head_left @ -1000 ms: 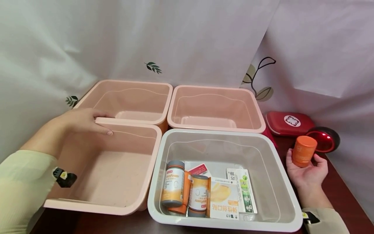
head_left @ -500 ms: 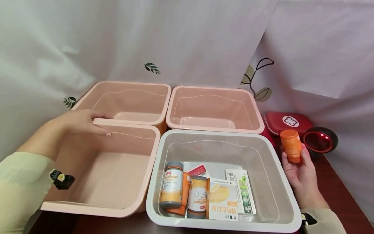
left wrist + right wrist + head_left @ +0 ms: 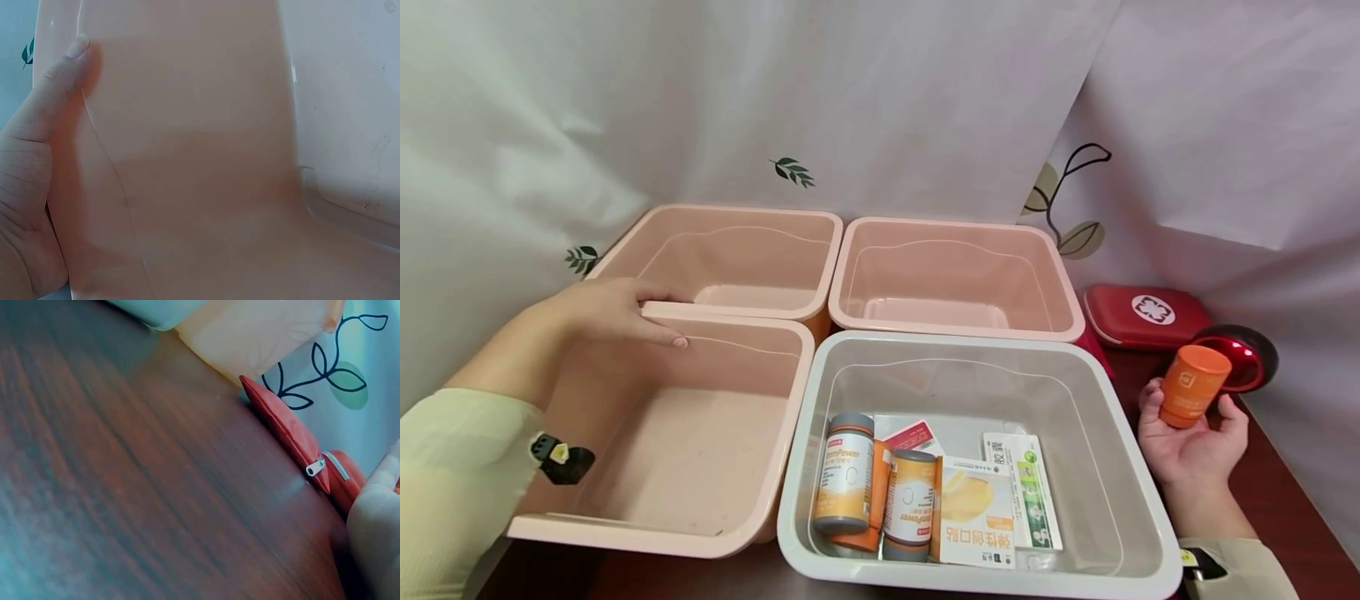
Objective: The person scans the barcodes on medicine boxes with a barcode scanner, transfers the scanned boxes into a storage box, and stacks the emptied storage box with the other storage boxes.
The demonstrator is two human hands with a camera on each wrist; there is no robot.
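Observation:
On the right, my right hand (image 3: 1195, 454) holds a small orange bottle (image 3: 1197, 390) in its fingers, palm turned up, the bottle leaning to the right. In the right wrist view only part of that hand (image 3: 378, 531) shows, at the right edge. My left hand (image 3: 598, 312) grips the far rim of the front left pink bin (image 3: 662, 537), thumb inside the wall and fingers over the rim. The left wrist view shows the thumb (image 3: 56, 94) against the bin's inner wall. Nothing lies in this bin.
The grey-white bin (image 3: 977, 575) holds two pill bottles (image 3: 844, 475), an orange item, a plaster box (image 3: 976, 512) and a green-and-white medicine box (image 3: 1030, 492). Two pink bins (image 3: 955, 229) stand behind. A red first-aid case (image 3: 1150, 312) and a black round device with red lights (image 3: 1251, 354) are at right.
The orange bottle went left and turned in my right hand, then came back right, now leaning with its other side showing. The left hand keeps its place on the rim.

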